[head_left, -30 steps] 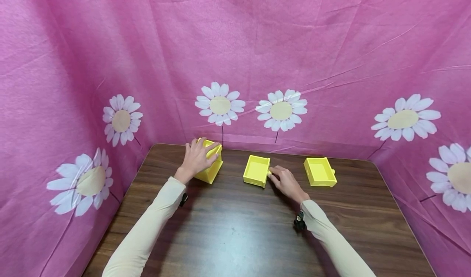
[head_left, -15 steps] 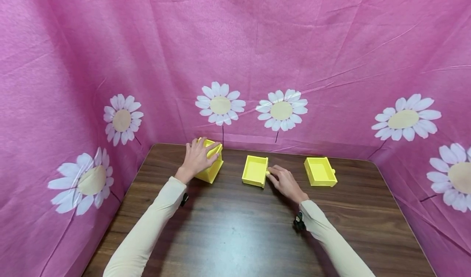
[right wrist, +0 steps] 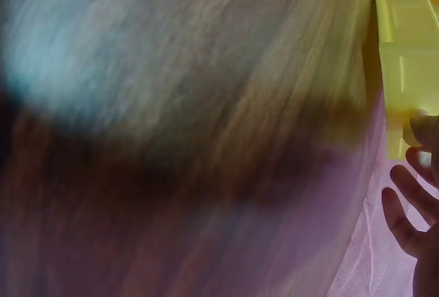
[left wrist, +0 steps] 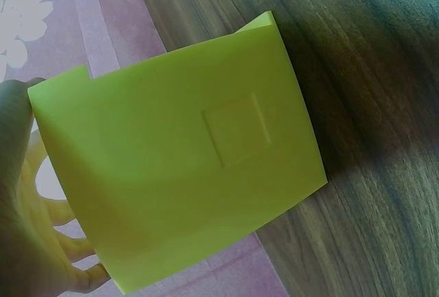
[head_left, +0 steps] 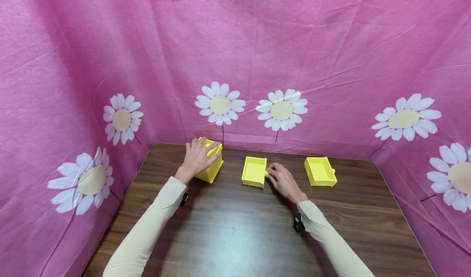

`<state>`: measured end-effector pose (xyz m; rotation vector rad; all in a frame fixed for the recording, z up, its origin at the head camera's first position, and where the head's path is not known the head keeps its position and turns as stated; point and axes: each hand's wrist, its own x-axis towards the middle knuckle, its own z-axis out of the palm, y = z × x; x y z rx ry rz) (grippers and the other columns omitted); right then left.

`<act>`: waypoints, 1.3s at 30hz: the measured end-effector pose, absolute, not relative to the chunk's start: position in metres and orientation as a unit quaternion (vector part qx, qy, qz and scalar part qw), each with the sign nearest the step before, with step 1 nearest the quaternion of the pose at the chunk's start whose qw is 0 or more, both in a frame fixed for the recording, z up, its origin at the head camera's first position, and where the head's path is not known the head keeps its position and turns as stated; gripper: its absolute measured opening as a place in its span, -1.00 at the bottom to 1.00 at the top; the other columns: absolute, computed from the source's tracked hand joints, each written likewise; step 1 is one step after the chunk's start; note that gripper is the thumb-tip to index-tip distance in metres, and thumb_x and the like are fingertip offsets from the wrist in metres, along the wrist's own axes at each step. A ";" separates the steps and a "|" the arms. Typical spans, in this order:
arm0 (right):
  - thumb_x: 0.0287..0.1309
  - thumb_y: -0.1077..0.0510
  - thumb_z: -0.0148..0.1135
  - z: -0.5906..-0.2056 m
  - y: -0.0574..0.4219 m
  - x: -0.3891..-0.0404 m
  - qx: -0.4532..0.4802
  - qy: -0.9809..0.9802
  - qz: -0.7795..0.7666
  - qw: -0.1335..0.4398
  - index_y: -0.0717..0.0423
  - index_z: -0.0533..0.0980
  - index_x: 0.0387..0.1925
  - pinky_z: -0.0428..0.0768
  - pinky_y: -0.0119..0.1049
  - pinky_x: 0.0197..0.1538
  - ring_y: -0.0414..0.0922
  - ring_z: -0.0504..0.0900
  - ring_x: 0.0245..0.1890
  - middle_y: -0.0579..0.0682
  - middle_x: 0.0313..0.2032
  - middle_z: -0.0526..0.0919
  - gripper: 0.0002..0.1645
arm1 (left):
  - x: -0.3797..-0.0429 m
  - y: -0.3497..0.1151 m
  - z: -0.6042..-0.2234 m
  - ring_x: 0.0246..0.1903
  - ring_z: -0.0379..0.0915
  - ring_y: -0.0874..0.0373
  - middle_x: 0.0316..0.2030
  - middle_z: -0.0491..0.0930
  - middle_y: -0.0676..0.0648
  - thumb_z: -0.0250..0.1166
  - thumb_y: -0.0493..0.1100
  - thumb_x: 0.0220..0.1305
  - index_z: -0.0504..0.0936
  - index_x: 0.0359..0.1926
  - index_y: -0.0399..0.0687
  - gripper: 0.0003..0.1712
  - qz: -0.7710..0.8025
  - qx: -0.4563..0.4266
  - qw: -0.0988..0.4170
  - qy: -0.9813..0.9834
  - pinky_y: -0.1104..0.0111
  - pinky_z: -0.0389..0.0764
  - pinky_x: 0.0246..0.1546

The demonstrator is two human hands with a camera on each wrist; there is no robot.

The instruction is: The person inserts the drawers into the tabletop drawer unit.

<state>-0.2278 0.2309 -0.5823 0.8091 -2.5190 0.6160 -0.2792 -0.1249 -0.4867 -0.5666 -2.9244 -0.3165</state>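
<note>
A yellow cabinet (head_left: 212, 171) stands at the table's back left. My left hand (head_left: 195, 159) grips it from above, thumb on the near side and fingers spread across the top. In the left wrist view the cabinet's flat side (left wrist: 158, 167) fills the middle, with a shallow square mark on it. To the right of it lies a yellow drawer (head_left: 254, 170) on the table, its knob facing right. Thumb and forefinger of my right hand (head_left: 286, 183) pinch that knob; the other fingers are loosely bent in the right wrist view. A gap separates drawer and cabinet.
Another yellow drawer (head_left: 320, 171) sits farther right, its knob also pointing right. The dark wooden table (head_left: 220, 236) meets a pink daisy-printed cloth (head_left: 254, 56) along its back and sides.
The right hand has slid the middle drawer slightly left, towards the cabinet. My left hand and the cabinet have stayed in place, as has the far right drawer.
</note>
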 end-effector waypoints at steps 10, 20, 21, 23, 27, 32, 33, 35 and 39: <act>0.22 0.31 0.44 -0.584 0.232 -0.229 0.317 -0.901 0.167 0.244 0.24 0.67 -0.21 0.55 0.04 -0.21 0.13 0.62 -0.21 0.15 -0.23 0.63 -0.88 | -0.279 -0.125 -0.487 0.37 0.25 -0.41 0.43 0.35 -0.34 0.13 0.23 0.48 0.53 0.45 0.29 -0.41 -0.105 -0.191 0.074 -0.973 -0.32 0.29 0.22; 0.20 0.32 0.44 -0.587 0.230 -0.233 0.336 -0.888 0.164 0.269 0.25 0.64 -0.26 0.46 -0.06 -0.24 0.12 0.60 -0.20 0.14 -0.25 0.63 -0.89 | -0.278 -0.125 -0.486 0.36 0.25 -0.42 0.43 0.35 -0.35 0.13 0.23 0.48 0.53 0.45 0.29 -0.41 -0.107 -0.192 0.074 -0.973 -0.34 0.28 0.23; 0.19 0.33 0.44 -0.588 0.230 -0.233 0.336 -0.887 0.165 0.272 0.25 0.64 -0.26 0.45 -0.07 -0.25 0.11 0.60 -0.20 0.14 -0.25 0.62 -0.89 | -0.278 -0.125 -0.486 0.36 0.25 -0.42 0.43 0.34 -0.35 0.12 0.23 0.48 0.52 0.46 0.29 -0.40 -0.106 -0.192 0.074 -0.973 -0.34 0.28 0.23; 0.18 0.33 0.45 -0.588 0.229 -0.233 0.337 -0.884 0.169 0.276 0.26 0.64 -0.25 0.44 -0.07 -0.24 0.09 0.59 -0.20 0.14 -0.25 0.62 -0.87 | -0.278 -0.125 -0.485 0.37 0.25 -0.43 0.43 0.34 -0.35 0.12 0.23 0.47 0.52 0.46 0.29 -0.40 -0.105 -0.192 0.073 -0.973 -0.34 0.28 0.23; 0.17 0.33 0.45 -0.588 0.229 -0.234 0.338 -0.880 0.181 0.280 0.26 0.65 -0.21 0.47 -0.06 -0.22 0.09 0.59 -0.19 0.14 -0.23 0.62 -0.85 | -0.279 -0.125 -0.485 0.36 0.25 -0.43 0.43 0.35 -0.35 0.12 0.23 0.48 0.52 0.46 0.30 -0.40 -0.105 -0.192 0.074 -0.973 -0.33 0.28 0.23; 0.19 0.33 0.45 -0.589 0.228 -0.233 0.341 -0.878 0.191 0.276 0.26 0.65 -0.20 0.49 -0.04 -0.21 0.09 0.60 -0.16 0.14 -0.21 0.63 -0.85 | -0.279 -0.124 -0.486 0.34 0.27 -0.43 0.41 0.37 -0.35 0.15 0.21 0.47 0.54 0.44 0.28 -0.42 -0.109 -0.194 0.082 -0.971 -0.33 0.29 0.21; 0.19 0.33 0.45 -0.590 0.228 -0.233 0.342 -0.877 0.193 0.276 0.26 0.65 -0.20 0.49 -0.04 -0.21 0.09 0.60 -0.16 0.15 -0.20 0.63 -0.85 | -0.279 -0.124 -0.486 0.34 0.28 -0.43 0.40 0.38 -0.35 0.15 0.21 0.47 0.54 0.44 0.28 -0.42 -0.110 -0.195 0.081 -0.971 -0.33 0.30 0.21; 0.20 0.32 0.44 -0.591 0.229 -0.231 0.342 -0.877 0.196 0.275 0.25 0.65 -0.20 0.49 -0.04 -0.21 0.09 0.60 -0.16 0.14 -0.20 0.63 -0.85 | -0.277 -0.124 -0.487 0.32 0.29 -0.43 0.39 0.39 -0.35 0.17 0.20 0.47 0.55 0.43 0.27 -0.42 -0.112 -0.196 0.084 -0.971 -0.32 0.30 0.19; 0.22 0.31 0.43 -0.591 0.229 -0.231 0.339 -0.876 0.202 0.277 0.25 0.64 -0.18 0.51 -0.03 -0.20 0.10 0.61 -0.14 0.14 -0.19 0.64 -0.85 | -0.278 -0.125 -0.487 0.31 0.29 -0.43 0.38 0.39 -0.36 0.18 0.19 0.47 0.56 0.43 0.27 -0.43 -0.113 -0.198 0.088 -0.970 -0.31 0.31 0.19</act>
